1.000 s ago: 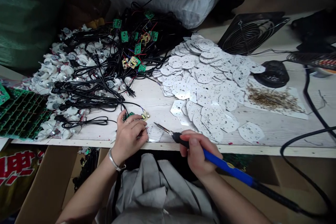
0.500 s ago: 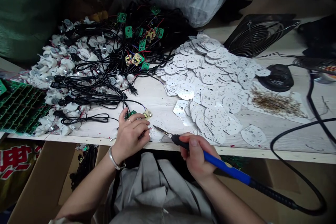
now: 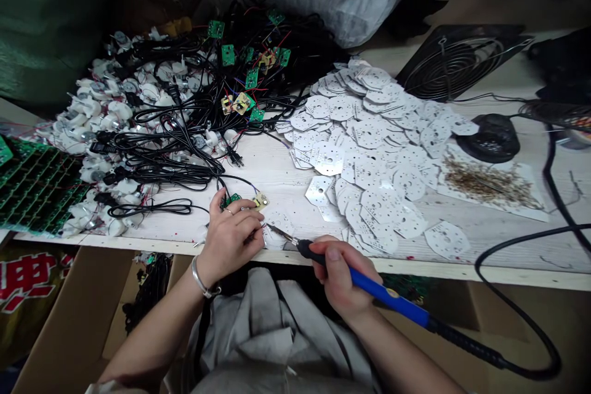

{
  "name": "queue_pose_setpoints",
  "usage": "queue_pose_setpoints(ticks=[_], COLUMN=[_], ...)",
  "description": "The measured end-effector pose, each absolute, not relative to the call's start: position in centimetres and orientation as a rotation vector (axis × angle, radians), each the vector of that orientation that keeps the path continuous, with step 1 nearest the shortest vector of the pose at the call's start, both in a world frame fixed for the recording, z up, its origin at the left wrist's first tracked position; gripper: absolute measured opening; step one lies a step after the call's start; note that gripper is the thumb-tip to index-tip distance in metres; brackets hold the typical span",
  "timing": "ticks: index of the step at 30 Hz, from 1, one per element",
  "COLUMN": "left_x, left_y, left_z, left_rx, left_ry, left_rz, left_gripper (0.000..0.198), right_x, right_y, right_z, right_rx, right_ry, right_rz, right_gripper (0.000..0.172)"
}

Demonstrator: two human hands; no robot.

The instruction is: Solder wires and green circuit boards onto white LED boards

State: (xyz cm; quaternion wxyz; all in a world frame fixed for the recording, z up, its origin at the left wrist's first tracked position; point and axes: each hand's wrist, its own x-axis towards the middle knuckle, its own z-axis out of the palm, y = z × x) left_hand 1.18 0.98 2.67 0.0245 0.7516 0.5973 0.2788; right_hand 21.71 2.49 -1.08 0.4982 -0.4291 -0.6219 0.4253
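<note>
My right hand [image 3: 346, 274] is wrapped round the blue handle of a soldering iron [image 3: 385, 295]. Its metal tip points left over a white circuit board [image 3: 278, 229], close to my left fingertips. My left hand [image 3: 234, 231] rests at the board's left edge, thumb and fingers drawn together; what they pinch is hidden. Just beyond those fingers lie a small yellow part [image 3: 261, 200] with a wire on it and a green circuit board [image 3: 232, 199], partly covered by the hand.
White boards [image 3: 369, 141] are heaped right of centre. Black cords [image 3: 180, 135] and white motor-like parts [image 3: 111, 111] fill the left, beside a green board panel [image 3: 39, 188]. A fan [image 3: 462, 64] stands behind a paper of brown bits [image 3: 489, 181]. The iron's cable [image 3: 489, 271] loops at right.
My right hand has shifted slightly left with the soldering iron, bringing its tip nearer my left fingers. The iron's cable has followed. My left hand has hardly moved.
</note>
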Motion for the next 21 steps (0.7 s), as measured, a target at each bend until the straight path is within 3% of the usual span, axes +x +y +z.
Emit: queue_pose_setpoints(ticks=[6,21], left_x=[1.19,1.21], left_y=[1.02,1.01], left_z=[2.78,2.72], left_rx=[2.335,2.333], left_ry=[1.829,1.835], left_rz=[0.873,0.889], left_gripper=[0.012,0.012], right_x=[21.87,22.0], right_y=[2.75,3.03], right_z=[-0.93,-0.44], right_rx=[-1.072,-0.996], right_ry=[-1.548,-1.499], right_rz=[0.997,1.036], right_gripper=[0.032,0.023])
